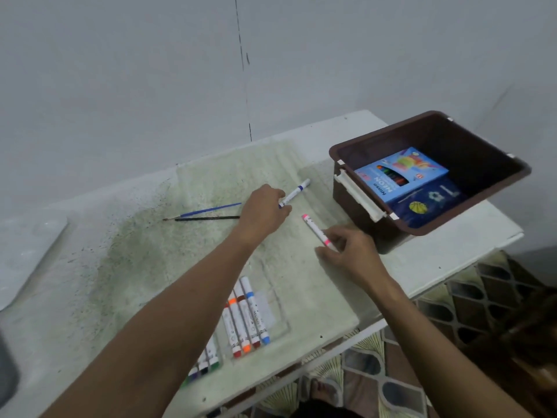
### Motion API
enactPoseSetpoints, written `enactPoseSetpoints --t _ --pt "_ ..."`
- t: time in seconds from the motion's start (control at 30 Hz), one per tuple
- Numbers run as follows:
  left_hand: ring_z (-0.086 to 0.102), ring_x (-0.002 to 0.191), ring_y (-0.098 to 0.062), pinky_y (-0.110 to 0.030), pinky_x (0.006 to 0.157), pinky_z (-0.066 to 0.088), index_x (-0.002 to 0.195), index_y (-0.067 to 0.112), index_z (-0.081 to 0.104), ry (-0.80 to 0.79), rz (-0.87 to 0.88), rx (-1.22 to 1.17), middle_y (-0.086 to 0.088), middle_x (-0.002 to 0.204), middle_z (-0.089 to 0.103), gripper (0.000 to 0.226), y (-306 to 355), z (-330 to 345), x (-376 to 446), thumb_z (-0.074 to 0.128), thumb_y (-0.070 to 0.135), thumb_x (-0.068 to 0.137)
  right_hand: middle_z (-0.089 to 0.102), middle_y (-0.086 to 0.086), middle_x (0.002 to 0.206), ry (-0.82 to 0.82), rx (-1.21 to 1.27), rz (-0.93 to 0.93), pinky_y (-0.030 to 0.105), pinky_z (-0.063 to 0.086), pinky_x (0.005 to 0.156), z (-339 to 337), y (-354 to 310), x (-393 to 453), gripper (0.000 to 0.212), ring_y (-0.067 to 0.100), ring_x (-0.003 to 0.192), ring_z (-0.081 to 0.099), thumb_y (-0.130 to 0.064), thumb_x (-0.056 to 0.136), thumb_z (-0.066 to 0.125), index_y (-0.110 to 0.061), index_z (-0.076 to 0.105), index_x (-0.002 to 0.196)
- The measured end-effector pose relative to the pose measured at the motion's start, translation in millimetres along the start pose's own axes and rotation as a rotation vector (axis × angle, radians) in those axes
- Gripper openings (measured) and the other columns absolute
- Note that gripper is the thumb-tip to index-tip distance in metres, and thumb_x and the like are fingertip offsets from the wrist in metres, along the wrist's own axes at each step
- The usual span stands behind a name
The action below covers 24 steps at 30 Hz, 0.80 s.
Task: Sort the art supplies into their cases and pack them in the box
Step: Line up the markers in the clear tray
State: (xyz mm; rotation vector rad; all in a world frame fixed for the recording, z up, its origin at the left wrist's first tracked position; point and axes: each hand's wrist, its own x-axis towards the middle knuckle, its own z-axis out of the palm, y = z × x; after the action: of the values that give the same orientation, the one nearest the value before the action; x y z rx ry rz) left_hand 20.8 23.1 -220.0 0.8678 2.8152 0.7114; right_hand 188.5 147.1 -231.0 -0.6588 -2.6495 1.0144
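step: gathering loose markers | left hand (pixel 263 211) pinches purple marker (pixel 294 194), right hand (pixel 346 251) pinches pink marker (pixel 317 233) | next: slot both into clear marker case (pixel 272 309)

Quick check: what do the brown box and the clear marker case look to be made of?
Brown box: likely molded plastic, smooth with a slight sheen, rounded rim and pale clip-on latch. Marker case: seemingly thin clear plastic, since the table shows through it and its edges catch light.
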Motion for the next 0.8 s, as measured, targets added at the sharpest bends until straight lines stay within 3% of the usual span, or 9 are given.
enactPoseSetpoints --t 0.07,0.17,0.3,0.37,0.47,0.53,0.67,0.73,0.8 --pt "0.059 0.080 -0.027 -0.034 0.064 0.046 0.094 0.008 0.069 0.008 0.014 0.030 -0.009 0.087 0.055 0.024 2.9 2.6 0.6 0.059 0.029 0.090 0.064 -0.001 0.091 -0.003 -0.005 0.006 0.016 0.039 0.065 -2.1 0.4 -4.4 0.029 0.008 0.074 0.055 -0.026 0.075 0.078 -0.017 0.072 0.102" --pt "0.059 0.074 -0.028 -0.029 0.058 0.036 0.080 0.010 0.066 0.030 0.026 0.031 -0.002 0.067 0.046 0.021 3.7 2.3 -4.9 0.055 0.025 0.091 0.068 0.002 0.090 0.001 0.004 0.012 0.022 0.048 0.070 -6.1 -0.3 -8.4 0.028 0.010 0.074 0.058 -0.024 0.077 0.076 -0.011 0.074 0.102" --pt "0.060 0.078 -0.025 -0.028 0.062 0.037 0.098 0.010 0.072 0.109 0.009 -0.077 -0.007 0.078 0.057 0.022 3.0 -9.5 -25.2 0.056 0.022 0.090 0.068 -0.004 0.079 0.008 0.090 -0.009 0.009 0.045 0.061 -9.0 -2.3 -11.2 0.017 0.002 0.062 0.056 -0.012 0.080 0.071 -0.011 0.076 0.096" --pt "0.058 0.071 -0.022 -0.029 0.063 0.040 0.097 0.010 0.072 0.134 -0.031 -0.124 -0.011 0.079 0.062 0.020 0.2 -19.6 -43.6 0.058 0.021 0.089 0.069 -0.005 0.076 0.001 0.204 -0.006 0.008 0.042 0.058 -8.3 -5.8 -12.4 0.015 0.001 0.064 0.057 -0.010 0.080 0.071 -0.013 0.076 0.093" --pt "0.056 0.063 -0.025 -0.030 0.058 0.039 0.079 0.012 0.069 0.184 -0.057 -0.189 -0.016 0.072 0.063 0.016 -6.8 -34.6 -79.1 0.060 0.023 0.087 0.068 0.003 0.075 -0.045 0.415 -0.035 0.019 0.043 0.057 -4.9 -18.4 -14.9 0.008 0.006 0.061 0.053 -0.012 0.082 0.072 -0.014 0.075 0.089" --pt "0.055 0.063 -0.019 -0.028 0.061 0.038 0.082 0.020 0.071 0.226 -0.093 -0.210 -0.007 0.071 0.064 0.011 -9.9 -43.7 -103.6 0.062 0.024 0.086 0.069 0.007 0.077 -0.054 0.540 -0.043 0.024 0.045 0.062 -1.8 -29.0 -16.7 0.006 0.008 0.065 0.056 -0.013 0.081 0.073 -0.017 0.075 0.086" --pt "0.056 0.066 -0.008 -0.016 0.061 0.039 0.078 0.024 0.068 0.231 -0.195 -0.209 0.006 0.069 0.062 0.011 -8.9 -54.2 -151.5 0.062 0.028 0.086 0.074 -0.001 0.088 -0.074 0.709 -0.053 0.029 0.053 0.076 0.7 -51.2 -22.1 0.014 0.008 0.078 0.066 -0.013 0.081 0.074 -0.014 0.074 0.095" --pt "0.056 0.067 -0.005 -0.011 0.060 0.037 0.082 0.025 0.069 0.231 -0.259 -0.239 0.008 0.068 0.061 0.009 -8.1 -52.4 -175.7 0.063 0.030 0.086 0.072 0.008 0.081 -0.107 0.718 -0.092 0.037 0.056 0.074 0.3 -60.5 -26.6 0.011 0.010 0.073 0.063 -0.012 0.084 0.071 -0.011 0.074 0.094" --pt "0.056 0.067 -0.003 -0.017 0.063 0.040 0.085 0.021 0.071 0.244 -0.313 -0.238 0.008 0.066 0.061 0.011 -7.6 -46.7 -197.9 0.064 0.031 0.085 0.066 0.017 0.072 -0.201 0.642 -0.138 0.043 0.056 0.068 2.7 -67.4 -32.1 0.007 0.015 0.064 0.060 -0.016 0.085 0.070 -0.012 0.074 0.089"
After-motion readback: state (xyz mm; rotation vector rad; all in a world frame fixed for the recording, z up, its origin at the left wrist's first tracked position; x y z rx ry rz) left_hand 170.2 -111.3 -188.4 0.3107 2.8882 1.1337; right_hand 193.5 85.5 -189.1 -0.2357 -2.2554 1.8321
